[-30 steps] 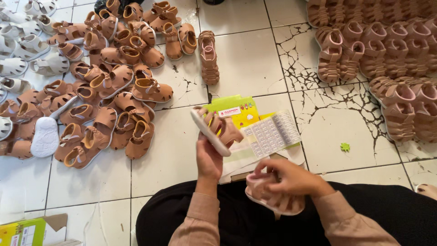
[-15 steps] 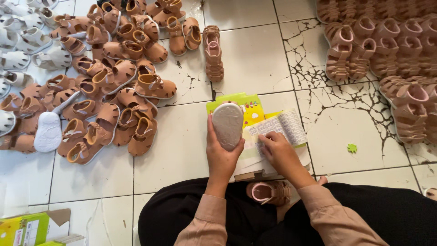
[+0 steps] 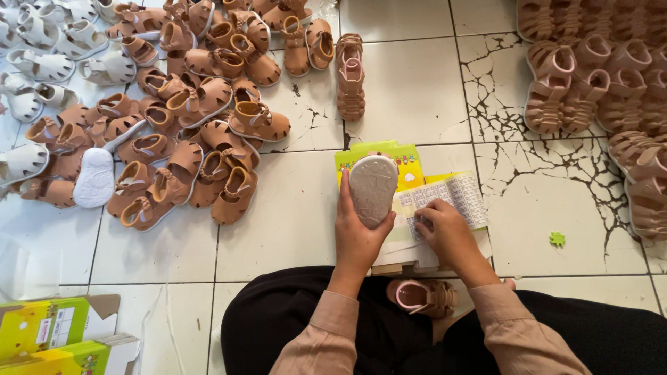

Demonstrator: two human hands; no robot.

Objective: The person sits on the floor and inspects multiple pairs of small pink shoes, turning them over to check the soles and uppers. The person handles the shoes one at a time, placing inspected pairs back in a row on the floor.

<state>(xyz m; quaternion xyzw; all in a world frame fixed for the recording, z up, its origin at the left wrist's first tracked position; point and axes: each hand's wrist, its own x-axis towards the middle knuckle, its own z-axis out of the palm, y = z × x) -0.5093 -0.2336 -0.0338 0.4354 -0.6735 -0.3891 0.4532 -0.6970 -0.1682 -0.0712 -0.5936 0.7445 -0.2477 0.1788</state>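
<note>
My left hand (image 3: 358,239) holds a small sandal (image 3: 372,189) upright with its pale grey sole turned toward me. My right hand (image 3: 448,232) rests on a sheet of small white stickers (image 3: 451,198), fingertips pinching at its left part. The sheet lies on a stack of flat yellow and green cartons (image 3: 389,156) on the tiled floor. A second pink-lined tan sandal (image 3: 422,297) lies in my lap between my arms.
A heap of tan sandals (image 3: 187,118) covers the floor at the left, with white sandals (image 3: 42,62) beyond it. Rows of pinkish sandals (image 3: 611,90) fill the right. One pair (image 3: 350,76) stands alone ahead. Folded yellow boxes (image 3: 62,337) lie lower left. A green scrap (image 3: 556,239) sits on cracked tile.
My right hand left the sandal in my lap and moved up onto the sticker sheet. My left hand turned its sandal so the sole faces me.
</note>
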